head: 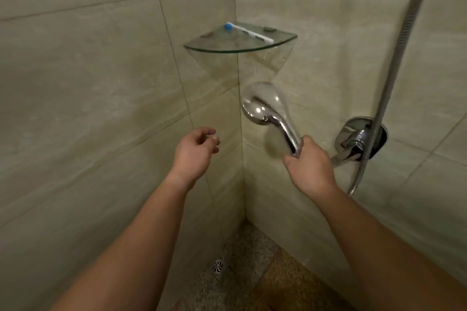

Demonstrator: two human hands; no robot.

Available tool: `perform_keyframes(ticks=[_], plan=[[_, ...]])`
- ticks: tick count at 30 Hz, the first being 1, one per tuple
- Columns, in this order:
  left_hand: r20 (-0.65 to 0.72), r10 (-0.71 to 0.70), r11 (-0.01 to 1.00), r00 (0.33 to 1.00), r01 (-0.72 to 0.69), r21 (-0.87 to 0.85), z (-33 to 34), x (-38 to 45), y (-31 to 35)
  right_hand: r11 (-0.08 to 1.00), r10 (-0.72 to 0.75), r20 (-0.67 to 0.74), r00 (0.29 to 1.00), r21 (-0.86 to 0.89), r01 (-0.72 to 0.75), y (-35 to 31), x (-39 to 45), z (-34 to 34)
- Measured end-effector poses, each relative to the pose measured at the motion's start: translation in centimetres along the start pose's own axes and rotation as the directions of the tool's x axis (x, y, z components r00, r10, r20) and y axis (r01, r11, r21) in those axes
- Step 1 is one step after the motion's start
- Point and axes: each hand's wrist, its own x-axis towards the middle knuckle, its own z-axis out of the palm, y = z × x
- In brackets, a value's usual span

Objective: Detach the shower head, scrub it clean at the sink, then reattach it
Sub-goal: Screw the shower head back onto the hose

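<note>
My right hand (309, 164) grips the handle of a chrome shower head (265, 106), which points up and left toward the tiled corner. Its round head sits just below the glass shelf. The metal hose (404, 40) hangs down the right wall past the chrome mixer valve (360, 140) and curves behind my right wrist; where it meets the handle is hidden. My left hand (195, 150) hovers to the left of the shower head with fingers loosely curled and holds nothing that I can make out.
A glass corner shelf (240, 45) carries a white toothbrush (249, 31) with a blue head. Beige tiled walls meet in the corner ahead. A floor drain (217, 267) lies in the speckled floor below.
</note>
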Motion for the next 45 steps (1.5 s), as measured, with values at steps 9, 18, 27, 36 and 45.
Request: perform_keyframes(ticks=[9,18,27,36,45], plan=[[0.127,0.25,0.957,0.96,-0.265,0.119,-3.4,2.4,6.8,0.973,-0.216,-0.013,0.976,0.087,0.216,-4.3,0.0,-7.2],[0.355,0.47,0.869,0.808,-0.353,-0.345,-4.8,2.5,21.8,0.902,-0.414,-0.24,0.878,0.023,0.431,-11.8,2.0,-16.4],[0.24,0.53,0.814,0.813,-0.409,-0.414,-3.3,3.8,27.6,0.966,-0.256,-0.424,0.869,-0.081,0.245,-15.4,2.8,-18.7],[0.406,0.535,0.838,0.741,-0.403,-0.368,-2.2,4.9,33.0,0.939,-0.342,-0.471,0.813,-0.135,0.317,-22.1,4.8,-25.9],[0.405,0.576,0.803,0.71,-0.399,-0.443,-0.4,5.7,41.8,0.901,-0.423,-0.474,0.772,-0.308,0.305,-27.3,6.5,-29.6]])
